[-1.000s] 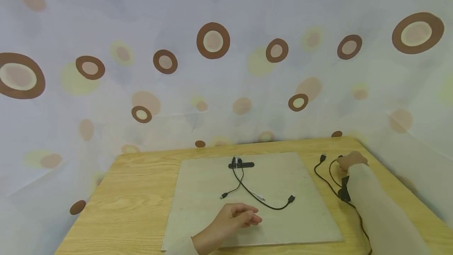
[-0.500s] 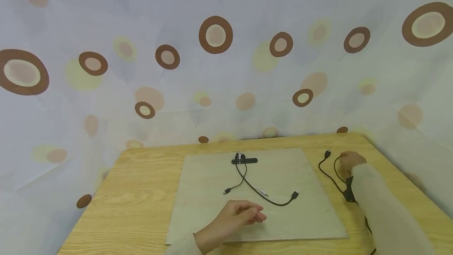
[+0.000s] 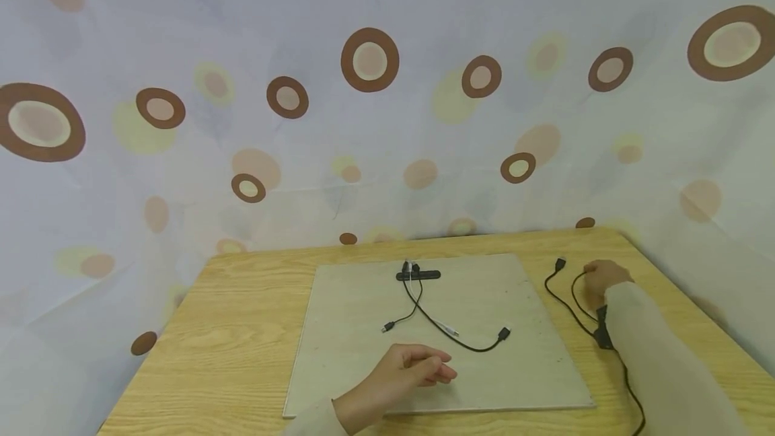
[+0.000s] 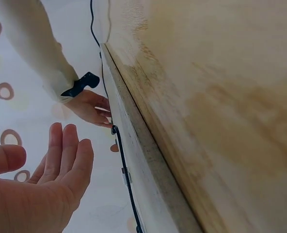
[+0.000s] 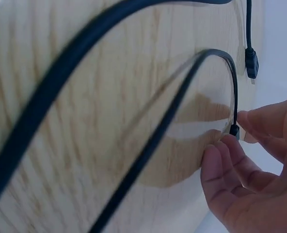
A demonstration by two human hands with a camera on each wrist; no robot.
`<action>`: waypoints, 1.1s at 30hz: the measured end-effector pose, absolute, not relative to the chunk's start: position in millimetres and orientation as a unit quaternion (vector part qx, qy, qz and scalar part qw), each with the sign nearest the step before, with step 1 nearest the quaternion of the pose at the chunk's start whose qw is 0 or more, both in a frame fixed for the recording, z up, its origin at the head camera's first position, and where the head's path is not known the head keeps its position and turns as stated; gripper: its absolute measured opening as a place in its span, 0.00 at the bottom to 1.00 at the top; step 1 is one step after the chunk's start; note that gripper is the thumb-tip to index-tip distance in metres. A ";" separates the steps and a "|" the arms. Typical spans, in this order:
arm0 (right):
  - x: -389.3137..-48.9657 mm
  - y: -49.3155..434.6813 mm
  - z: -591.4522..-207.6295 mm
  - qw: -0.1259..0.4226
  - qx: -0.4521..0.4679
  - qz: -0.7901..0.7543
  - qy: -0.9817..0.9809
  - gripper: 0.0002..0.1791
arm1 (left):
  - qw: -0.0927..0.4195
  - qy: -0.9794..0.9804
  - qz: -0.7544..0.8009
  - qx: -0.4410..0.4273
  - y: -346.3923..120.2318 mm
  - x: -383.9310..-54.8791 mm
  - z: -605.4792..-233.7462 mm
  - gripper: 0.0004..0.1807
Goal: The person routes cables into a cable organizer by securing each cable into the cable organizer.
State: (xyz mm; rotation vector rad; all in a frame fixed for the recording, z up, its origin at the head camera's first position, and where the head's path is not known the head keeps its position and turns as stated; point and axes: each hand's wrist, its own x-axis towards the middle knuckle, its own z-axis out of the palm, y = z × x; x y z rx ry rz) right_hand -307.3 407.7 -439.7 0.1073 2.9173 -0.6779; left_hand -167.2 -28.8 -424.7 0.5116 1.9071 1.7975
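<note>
At the right of the table, my right hand point(image 3: 605, 276) pinches the small black plug point(image 5: 234, 131) of a black cable between thumb and fingers, low over the wood. The cable point(image 5: 158, 133) curves away from the plug and passes by the black device on my wrist. Beside it lies another black cable end with a plug point(image 3: 560, 264). My left hand point(image 3: 414, 370) hovers over the front of the pale board point(image 3: 339, 369), fingers relaxed and bent a little, nothing in them. In the left wrist view, the fingers point(image 4: 71, 150) of that hand are spread from the thumb.
On the board, a black cable holder strip point(image 3: 428, 274) keeps several cables near the back edge. A short black plug point(image 3: 388, 326), a white plug point(image 3: 451, 331) and a longer cable's black plug point(image 3: 504, 334) lie in front of it. A patterned cloth point(image 3: 375, 153) stands behind the table.
The head view has shifted slightly. My right hand came round the plug and has edged a little to the right with the cable end. My left hand stays nearly where it was.
</note>
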 end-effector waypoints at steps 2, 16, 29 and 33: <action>-305.7 406.6 -437.8 0.057 0.045 -0.220 0.973 0.25 | 0.233 0.694 0.655 0.186 -29.1 -167.3 -424.6 0.18; -309.5 397.2 -447.5 0.035 0.246 -0.291 0.924 0.45 | 0.244 0.685 0.657 0.199 -34.1 -165.8 -427.3 0.19; -311.8 407.9 -453.1 0.076 0.305 -0.328 0.891 0.53 | 0.229 0.682 0.667 0.193 -36.3 -163.8 -433.0 0.17; -314.8 410.8 -455.6 0.081 0.306 -0.342 0.885 0.49 | 0.224 0.682 0.668 0.196 -37.1 -167.1 -431.4 0.17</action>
